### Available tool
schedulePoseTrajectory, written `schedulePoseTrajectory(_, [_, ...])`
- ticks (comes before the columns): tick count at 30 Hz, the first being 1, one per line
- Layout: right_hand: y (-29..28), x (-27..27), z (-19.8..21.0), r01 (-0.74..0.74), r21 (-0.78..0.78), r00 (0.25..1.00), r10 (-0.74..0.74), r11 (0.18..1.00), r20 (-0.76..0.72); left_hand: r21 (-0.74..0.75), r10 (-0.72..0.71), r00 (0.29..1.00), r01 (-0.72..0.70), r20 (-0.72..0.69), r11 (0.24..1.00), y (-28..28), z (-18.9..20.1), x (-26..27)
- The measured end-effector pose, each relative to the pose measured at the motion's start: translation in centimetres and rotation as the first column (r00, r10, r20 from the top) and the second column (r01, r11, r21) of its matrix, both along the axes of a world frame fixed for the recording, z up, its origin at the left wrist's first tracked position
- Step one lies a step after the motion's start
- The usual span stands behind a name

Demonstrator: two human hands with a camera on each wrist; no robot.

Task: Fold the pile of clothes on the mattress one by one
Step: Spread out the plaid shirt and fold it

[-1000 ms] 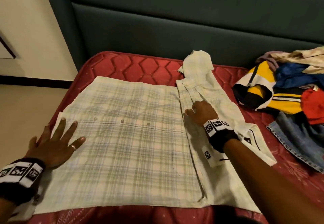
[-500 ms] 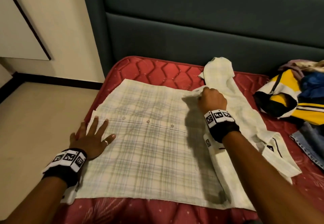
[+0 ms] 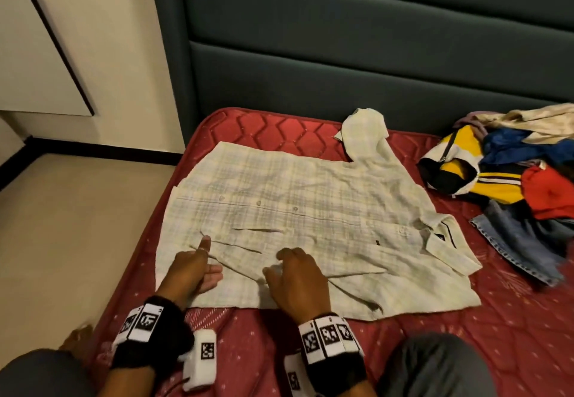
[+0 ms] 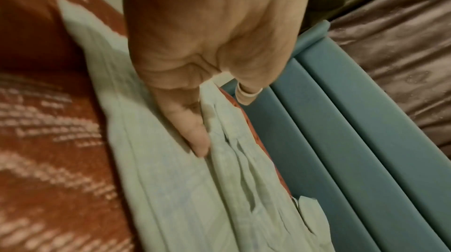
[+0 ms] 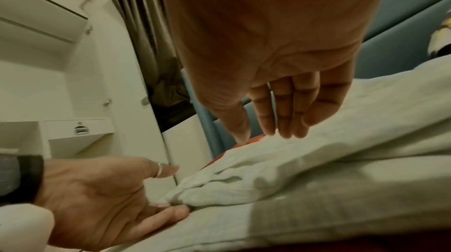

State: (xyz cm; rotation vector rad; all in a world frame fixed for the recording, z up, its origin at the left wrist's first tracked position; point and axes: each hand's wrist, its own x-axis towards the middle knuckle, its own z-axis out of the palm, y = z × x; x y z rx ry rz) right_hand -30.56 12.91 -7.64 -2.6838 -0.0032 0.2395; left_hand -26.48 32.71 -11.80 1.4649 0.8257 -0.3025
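- Pale plaid cotton: from the head view, one button-up shirt (image 3: 298, 219) lies spread flat across the red quilted mattress (image 3: 273, 129), collar to the right, hem to the left, one sleeve (image 3: 366, 136) reaching to the far edge by the teal headboard (image 3: 372, 55).
- Same view, near edge: the left hand (image 3: 192, 268) lies on the shirt with thumb raised and fingers loosely out, gripping nothing that I can see. The right hand (image 3: 295, 275) rests just beside it, fingers bent down onto a raised crease; whether they pinch cloth is hidden from here.
- Same view, counts: one shirt being folded, two hands, and one unfolded pile (image 3: 512, 176) on the far right, well apart from the shirt. I make out about six pieces in it, a rough count: yellow-and-black, blue, red, denim, cream and a purplish one.
- Left wrist view: the left hand (image 4: 209, 40) has straight fingers (image 4: 195, 134) pressed along a ridge of the cloth, not curled around it.
- Right wrist view: the right hand (image 5: 280, 63) hovers, fingers straight and relaxed, tips just meeting the fabric, holding nothing. The left hand (image 5: 102, 198) shows below, palm up, fingertips tucked at the bunched fold.
- Judgement: the near sleeve or side looks ready to be folded in. It would go best by taking the edge at two well-spaced points, laying it parallel to the button line, then smoothing outward so that creases are not trapped.
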Motion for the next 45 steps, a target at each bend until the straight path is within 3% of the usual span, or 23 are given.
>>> schedulePoseTrajectory(2, [-3.1, -1.1, -0.5, 0.134, 0.005, 0.99, -0.134, 0.991, 0.036, -0.11, 0.127, 0.99, -0.119, 0.063, 0.987, -0.5, -0.9, 0.6])
schedulePoseTrajectory(5, [-7.3, -2.8, -1.4, 0.321, -0.095, 0.945, -0.313, 0.942, 0.096, -0.087, 0.207, 0.966, -0.195, 0.156, 0.977, -0.6, -1.7, 2.2])
schedulePoseTrajectory(8, [-9.3, -4.7, -2.1, 0.399, -0.252, 0.917, -0.384, 0.881, 0.111, 0.06, 0.16, 0.971, -0.173, 0.178, 0.983, -0.2, -1.8, 4.0])
schedulePoseTrajectory(12, [-9.8, -4.9, -2.7, 0.444, -0.325, 0.889, -0.455, 0.835, 0.046, 0.138, 0.128, 0.979, -0.151, 0.162, 0.979, 1.6, -1.8, 5.6])
schedulePoseTrajectory(16, [-10.6, -4.7, -2.0, 0.441, -0.295, 0.888, -0.46, 0.847, 0.008, 0.172, 0.073, 0.982, -0.104, 0.176, 0.98, 2.3, -0.6, 5.7])
schedulePoseTrajectory(21, [-13.8, -5.4, -1.8, 0.638, -0.158, 0.767, -0.639, 0.754, 0.049, 0.165, 0.128, 0.957, -0.174, 0.26, 0.971, 3.9, 0.5, 4.3])
schedulePoseTrajectory(26, [-14.4, -5.4, -1.3, 0.566, -0.12, 0.794, -0.579, 0.815, -0.187, 0.132, 0.141, 0.974, -0.166, 0.177, 0.977, 5.2, -2.6, 1.6])
schedulePoseTrajectory(32, [-17.3, -1.0, 2.8, 0.642, 0.016, 0.767, -0.642, 0.767, -0.01, 0.061, 0.143, 0.972, -0.157, 0.185, 0.986, 5.7, -2.3, 1.3])
schedulePoseTrajectory(35, [-19.2, 2.8, 2.4, 0.574, -0.054, 0.816, -0.576, 0.817, -0.051, 0.048, 0.152, 0.972, -0.163, 0.178, 0.985, 5.3, -2.1, 1.7])
schedulePoseTrajectory(38, [-20.4, 5.1, 1.5, 0.401, -0.193, 0.883, -0.434, 0.896, -0.18, 0.034, 0.173, 0.971, -0.181, 0.166, 0.983, 5.2, -2.0, 1.9])
schedulePoseTrajectory(45, [-22.2, 8.1, -0.8, 0.187, -0.322, 0.905, -0.29, 0.928, -0.312, 0.107, 0.142, 0.967, -0.167, 0.213, 0.98, 6.6, -1.2, -0.1])
